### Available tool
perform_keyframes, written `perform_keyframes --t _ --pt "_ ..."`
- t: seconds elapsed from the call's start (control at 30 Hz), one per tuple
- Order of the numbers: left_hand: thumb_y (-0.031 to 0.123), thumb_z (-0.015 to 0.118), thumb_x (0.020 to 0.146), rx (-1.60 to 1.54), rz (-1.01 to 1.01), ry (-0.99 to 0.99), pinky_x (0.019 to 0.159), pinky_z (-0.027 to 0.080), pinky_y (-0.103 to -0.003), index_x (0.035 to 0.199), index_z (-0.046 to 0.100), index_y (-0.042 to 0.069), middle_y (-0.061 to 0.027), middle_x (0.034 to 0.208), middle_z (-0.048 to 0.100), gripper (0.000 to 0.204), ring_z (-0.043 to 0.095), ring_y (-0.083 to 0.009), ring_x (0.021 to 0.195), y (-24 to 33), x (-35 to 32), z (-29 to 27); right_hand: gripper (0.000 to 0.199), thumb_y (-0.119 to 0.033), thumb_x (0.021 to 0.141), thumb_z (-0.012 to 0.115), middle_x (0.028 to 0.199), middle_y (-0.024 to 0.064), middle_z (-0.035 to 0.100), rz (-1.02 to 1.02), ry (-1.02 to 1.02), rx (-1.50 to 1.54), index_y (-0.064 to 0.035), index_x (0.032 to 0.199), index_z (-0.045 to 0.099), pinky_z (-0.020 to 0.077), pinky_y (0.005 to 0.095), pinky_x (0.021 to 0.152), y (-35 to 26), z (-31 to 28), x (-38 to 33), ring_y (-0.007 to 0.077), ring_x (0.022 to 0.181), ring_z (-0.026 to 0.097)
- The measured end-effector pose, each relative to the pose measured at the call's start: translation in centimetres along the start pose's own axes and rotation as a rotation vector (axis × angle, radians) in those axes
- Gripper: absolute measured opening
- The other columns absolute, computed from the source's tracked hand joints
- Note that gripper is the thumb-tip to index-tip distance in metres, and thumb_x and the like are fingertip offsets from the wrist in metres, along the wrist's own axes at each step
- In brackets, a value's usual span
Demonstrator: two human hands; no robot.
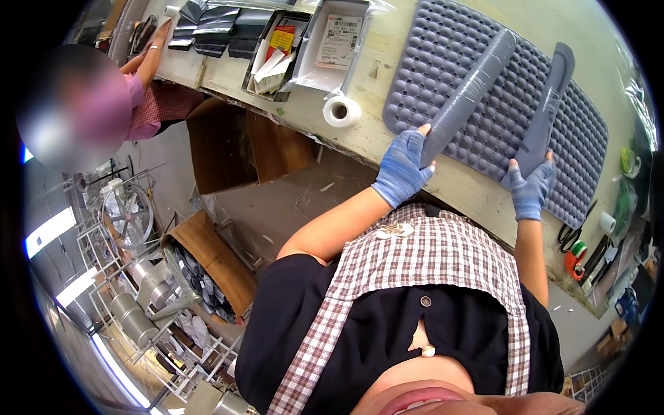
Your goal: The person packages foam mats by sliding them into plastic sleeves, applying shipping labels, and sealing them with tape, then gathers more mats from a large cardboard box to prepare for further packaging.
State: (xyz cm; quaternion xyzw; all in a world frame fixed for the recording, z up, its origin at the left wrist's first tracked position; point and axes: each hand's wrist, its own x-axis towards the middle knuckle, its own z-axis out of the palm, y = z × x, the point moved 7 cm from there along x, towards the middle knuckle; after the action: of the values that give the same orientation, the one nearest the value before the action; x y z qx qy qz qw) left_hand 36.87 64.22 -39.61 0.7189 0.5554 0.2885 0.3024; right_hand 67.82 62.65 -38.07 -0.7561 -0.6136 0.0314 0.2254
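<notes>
My bench (387, 142) was a long, worn, pale top. On it lay a grey bubbled mat (484, 104), with two grey rolled pieces (474, 86) resting across it. Beside the mat stood a white tape roll (342, 111), then a clear bag with a white box (337, 45), an open tray of papers (273, 59) and dark pouches (218, 31).
</notes>
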Motion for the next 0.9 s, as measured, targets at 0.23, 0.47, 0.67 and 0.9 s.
perform_keyframes --t 0.23,0.47,0.67,0.9 --pt "0.012 0.079 0.074 -0.154 0.432 0.114 0.084 0.055 -0.039 0.124 0.055 0.006 -0.0177 0.114 0.061 0.056 0.064 -0.0331 0.099 4.3 1.4 -7.4 0.091 -0.022 0.062 0.087 0.147 0.0113 0.042 -0.71 -0.099 0.125 -0.0216 0.142 0.043 0.0327 0.0479 0.114 -17.5 0.0 3.6 0.0343 0.139 0.037" --pt "0.007 0.072 0.08 -0.369 1.06 0.372 0.077 0.058 -0.038 0.103 0.064 0.01 -0.0179 0.117 0.064 0.025 0.066 -0.0321 0.098 10.2 0.1 -16.6 0.044 -0.013 0.075 0.073 0.098 0.0093 0.065 -1.119 -0.049 0.574 -0.0099 0.115 0.057 0.0566 0.0489 0.083 -26.7 -5.6 4.5 0.0281 0.087 0.067" --pt "-0.002 0.068 0.081 -0.654 1.2 0.476 0.072 0.059 -0.042 0.097 0.064 -0.002 -0.0254 0.106 0.065 0.017 0.067 -0.0301 0.086 17.5 2.0 -20.8 0.054 -0.02 0.076 0.079 0.095 0.0166 0.068 -1.048 -0.106 0.889 -0.0039 0.122 0.055 0.0572 0.0412 0.069 -28.0 -10.7 3.7 0.0323 0.078 0.069" --pt "0.023 0.082 0.08 -0.491 1.054 0.214 0.081 0.056 -0.034 0.107 0.061 0.004 -0.0189 0.108 0.067 0.038 0.07 -0.0273 0.094 21.1 3.6 -21.3 0.088 -0.032 0.069 0.091 0.106 0.0181 0.068 -0.812 -0.185 0.803 -0.003 0.137 0.043 0.056 0.0382 0.078 -26.6 -13.0 2.3 0.0321 0.091 0.071"
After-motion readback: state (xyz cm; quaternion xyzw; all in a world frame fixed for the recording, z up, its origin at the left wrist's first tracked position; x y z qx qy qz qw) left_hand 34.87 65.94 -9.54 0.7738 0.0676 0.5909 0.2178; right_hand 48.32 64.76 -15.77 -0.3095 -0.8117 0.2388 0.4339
